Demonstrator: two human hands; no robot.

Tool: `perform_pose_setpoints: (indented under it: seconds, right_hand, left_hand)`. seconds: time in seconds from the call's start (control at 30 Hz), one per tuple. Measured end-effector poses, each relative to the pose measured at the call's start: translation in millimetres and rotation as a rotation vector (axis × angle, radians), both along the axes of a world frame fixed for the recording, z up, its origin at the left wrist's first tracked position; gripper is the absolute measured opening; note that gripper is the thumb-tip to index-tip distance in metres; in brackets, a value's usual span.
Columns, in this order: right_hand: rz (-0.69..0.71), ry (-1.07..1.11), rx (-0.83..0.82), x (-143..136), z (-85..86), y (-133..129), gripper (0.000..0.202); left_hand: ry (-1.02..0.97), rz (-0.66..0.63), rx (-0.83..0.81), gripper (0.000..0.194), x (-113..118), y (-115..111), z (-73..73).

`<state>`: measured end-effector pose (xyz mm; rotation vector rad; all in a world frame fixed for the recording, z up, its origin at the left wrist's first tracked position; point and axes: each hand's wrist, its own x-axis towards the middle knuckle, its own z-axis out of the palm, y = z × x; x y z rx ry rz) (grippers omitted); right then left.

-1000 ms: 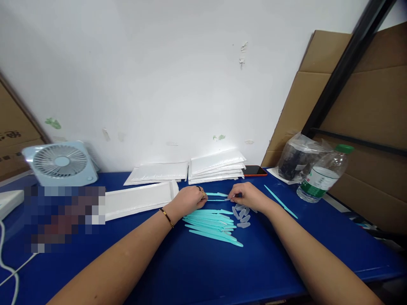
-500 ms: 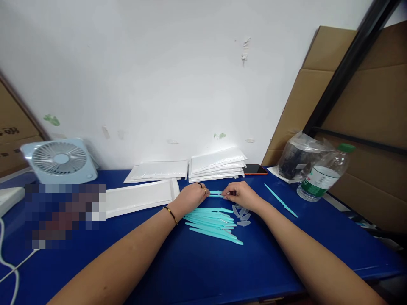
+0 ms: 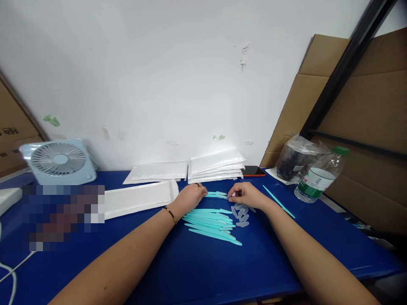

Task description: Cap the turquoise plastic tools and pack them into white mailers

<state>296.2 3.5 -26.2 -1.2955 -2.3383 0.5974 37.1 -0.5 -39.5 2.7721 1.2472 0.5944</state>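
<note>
My left hand (image 3: 193,196) is closed around the handle ends of a pair of slim turquoise eyebrow razors (image 3: 216,194), which point right. At their blade ends, my right hand (image 3: 241,195) pinches a small clear plastic blade cap, partly hidden by the fingers. Just below my right hand lies a loose pile of clear blade caps (image 3: 243,218). Several more turquoise razors (image 3: 208,220) lie side by side on the blue table (image 3: 190,271), nearer to me than my left hand. A single turquoise razor (image 3: 279,202) rests apart, right of my right hand.
White padded envelopes (image 3: 217,164) are stacked by the wall, with another envelope (image 3: 140,198) lying at left. A phone (image 3: 253,171) sits behind my right hand. At right stand a water bottle (image 3: 318,180) and a bagged dark object (image 3: 291,161). A small fan (image 3: 60,160) stands far left.
My right hand has drawn slightly right from the razors' blade ends, so more of them shows between the hands. My left hand keeps its hold. The view has shifted a little.
</note>
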Motion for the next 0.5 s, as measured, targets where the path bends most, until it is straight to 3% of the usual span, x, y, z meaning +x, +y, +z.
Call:
perform_pose_setpoints:
  seconds: [0.13, 0.37, 0.5]
  right_hand:
    - [-0.047, -0.064, 0.031, 9.1, 6.3, 1.7, 0.012]
    - [-0.434, -0.272, 0.112, 75.6, 19.0, 11.8, 0.008]
    - [-0.522, -0.320, 0.125, 92.5, 18.7, 12.2, 0.009]
  left_hand:
    - [-0.001, 0.009, 0.012, 0.027, -2.1, -1.6, 1.0]
    - [0.077, 0.085, 0.091, 0.028, -5.0, -4.9, 11.6]
    - [0.131, 0.090, 0.131, 0.029, -4.9, -5.0, 14.2]
